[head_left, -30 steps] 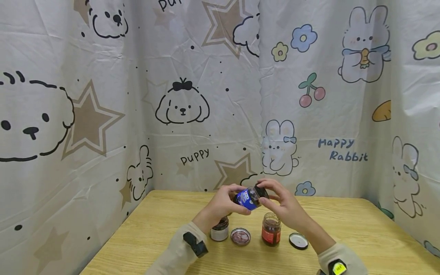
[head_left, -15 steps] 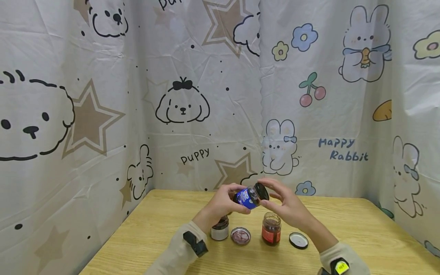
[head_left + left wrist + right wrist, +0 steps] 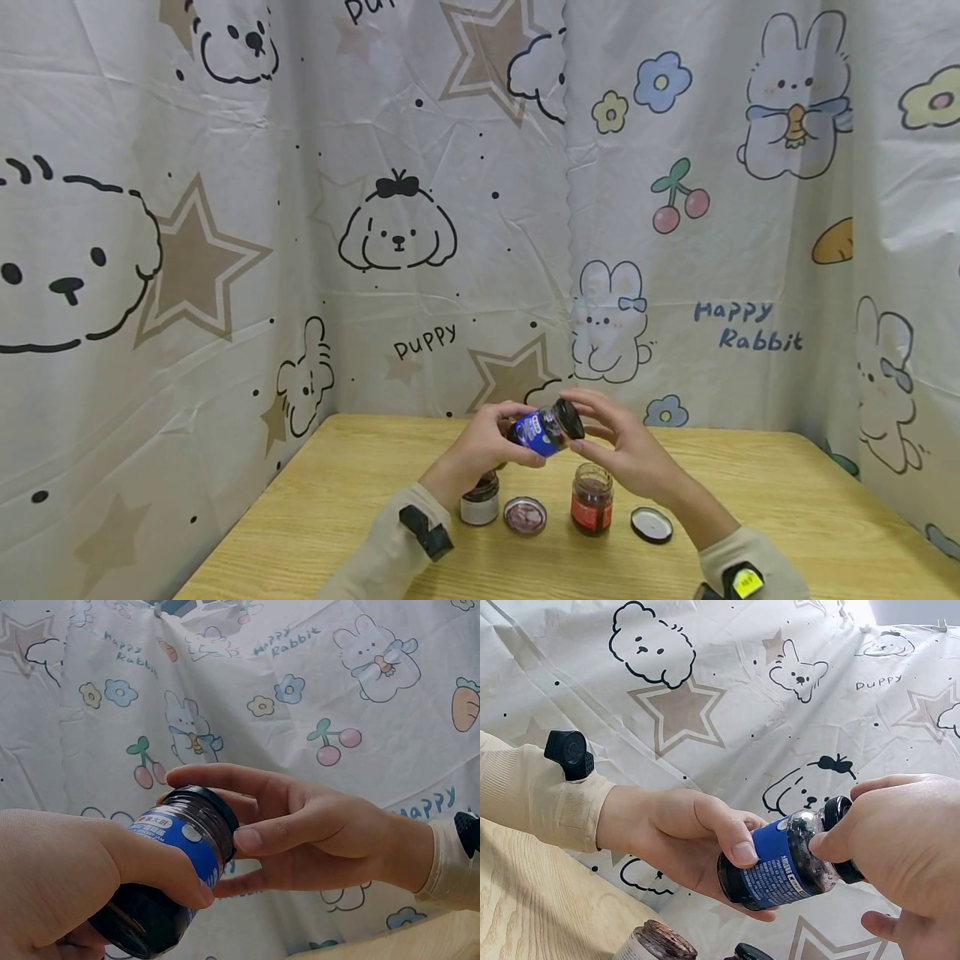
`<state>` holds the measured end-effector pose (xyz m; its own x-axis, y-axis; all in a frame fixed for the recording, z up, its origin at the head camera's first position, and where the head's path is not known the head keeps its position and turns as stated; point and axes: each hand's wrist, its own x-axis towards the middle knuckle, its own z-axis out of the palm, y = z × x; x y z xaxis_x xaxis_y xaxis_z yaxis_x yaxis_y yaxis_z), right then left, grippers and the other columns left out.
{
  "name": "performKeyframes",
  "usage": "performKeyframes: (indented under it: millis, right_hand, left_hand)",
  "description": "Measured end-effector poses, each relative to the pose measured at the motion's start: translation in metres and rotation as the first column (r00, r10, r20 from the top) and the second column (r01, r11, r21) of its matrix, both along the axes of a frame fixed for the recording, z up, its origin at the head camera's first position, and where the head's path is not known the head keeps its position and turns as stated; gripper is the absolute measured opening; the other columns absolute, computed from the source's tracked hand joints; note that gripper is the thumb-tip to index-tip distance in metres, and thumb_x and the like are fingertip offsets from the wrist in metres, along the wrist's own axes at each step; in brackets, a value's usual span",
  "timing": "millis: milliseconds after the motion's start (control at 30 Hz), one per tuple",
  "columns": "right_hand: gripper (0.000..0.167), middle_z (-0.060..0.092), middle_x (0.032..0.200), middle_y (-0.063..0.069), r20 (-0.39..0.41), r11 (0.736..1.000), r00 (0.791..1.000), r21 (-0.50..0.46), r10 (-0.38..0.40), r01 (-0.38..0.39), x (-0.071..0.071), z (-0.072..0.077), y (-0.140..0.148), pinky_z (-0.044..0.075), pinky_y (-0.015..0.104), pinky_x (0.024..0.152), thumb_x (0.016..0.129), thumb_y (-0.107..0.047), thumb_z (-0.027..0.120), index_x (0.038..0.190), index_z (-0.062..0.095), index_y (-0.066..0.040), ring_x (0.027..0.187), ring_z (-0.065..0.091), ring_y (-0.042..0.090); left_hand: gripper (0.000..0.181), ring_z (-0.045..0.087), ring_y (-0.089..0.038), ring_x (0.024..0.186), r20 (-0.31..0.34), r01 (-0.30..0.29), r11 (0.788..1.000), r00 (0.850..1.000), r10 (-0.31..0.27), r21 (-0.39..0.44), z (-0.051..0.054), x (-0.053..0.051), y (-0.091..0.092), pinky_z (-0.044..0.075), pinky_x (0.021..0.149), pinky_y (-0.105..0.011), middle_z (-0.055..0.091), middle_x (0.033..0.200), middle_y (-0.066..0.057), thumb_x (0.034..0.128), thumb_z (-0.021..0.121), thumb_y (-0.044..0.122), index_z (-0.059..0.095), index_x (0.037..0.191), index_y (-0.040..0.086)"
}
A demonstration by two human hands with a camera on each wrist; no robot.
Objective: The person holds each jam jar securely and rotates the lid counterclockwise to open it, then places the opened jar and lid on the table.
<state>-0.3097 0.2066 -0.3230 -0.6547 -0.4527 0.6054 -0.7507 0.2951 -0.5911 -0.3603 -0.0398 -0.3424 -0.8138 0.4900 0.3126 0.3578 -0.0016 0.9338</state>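
A glass jar with a blue label [image 3: 536,433] is held tilted above the table, its black lid [image 3: 568,418] pointing up and to the right. The left hand [image 3: 482,442] grips the jar body, thumb across the label in the left wrist view. At the lid's rim is the right hand [image 3: 626,442], thumb on one side and index finger on the other. The lid sits on the jar's mouth. Below stand an open jar with a red label [image 3: 592,508] and dark red contents, and an open jar with a pale label [image 3: 480,502], partly hidden by the left hand.
Two loose lids lie on the wooden table [image 3: 375,467]: a reddish-smeared lid [image 3: 525,517] between the jars, and a black-rimmed lid with a white inside [image 3: 651,526] at the right. Printed curtains [image 3: 450,350] enclose the table's back and sides.
The right hand's fingers have shifted around the lid, so more of its black top shows than a second ago. The left hand keeps the jar nearly still.
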Motion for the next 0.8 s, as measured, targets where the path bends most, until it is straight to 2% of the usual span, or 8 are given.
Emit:
performKeyframes:
  millis: [500, 633, 800]
  right_hand:
    - [0.062, 0.041, 0.156, 0.019, -0.038, 0.999, 0.999, 0.008, 0.032, -0.032, 0.0002, -0.0002, 0.0002, 0.045, 0.061, 0.102, 0.096, 0.004, 0.068, 0.153, 0.048, -0.011, 0.134, 0.047, 0.047]
    - [0.059, 0.041, 0.156, 0.015, -0.036, 0.999, 0.998, -0.002, 0.045, -0.046, 0.0003, -0.0003, 0.0005, 0.048, 0.057, 0.101, 0.097, 0.005, 0.066, 0.151, 0.051, -0.010, 0.135, 0.046, 0.044]
    - [0.057, 0.040, 0.156, 0.011, -0.016, 0.998, 0.998, -0.026, 0.060, -0.060, -0.0004, 0.0000, 0.0009, 0.049, 0.046, 0.102, 0.098, 0.004, 0.065, 0.151, 0.050, -0.010, 0.136, 0.046, 0.041]
  left_hand:
    - [0.061, 0.060, -0.021, 0.091, -0.001, -0.005, 1.000, 1.000, 0.005, -0.006, 0.0010, 0.0006, -0.0005, 0.050, 0.067, -0.030, 0.067, 0.109, -0.011, 0.0722, 0.088, 0.000, 0.069, 0.130, 0.007]
    - [0.061, 0.059, -0.020, 0.088, -0.002, 0.001, 1.000, 1.000, -0.001, -0.003, 0.0007, 0.0006, -0.0007, 0.048, 0.065, -0.029, 0.068, 0.108, -0.012, 0.0725, 0.088, 0.000, 0.069, 0.130, 0.006]
    - [0.061, 0.059, -0.020, 0.087, 0.008, 0.000, 1.000, 1.000, 0.000, -0.003, 0.0007, 0.0013, -0.0007, 0.047, 0.063, -0.029, 0.069, 0.107, -0.012, 0.0724, 0.088, 0.000, 0.069, 0.130, 0.007]
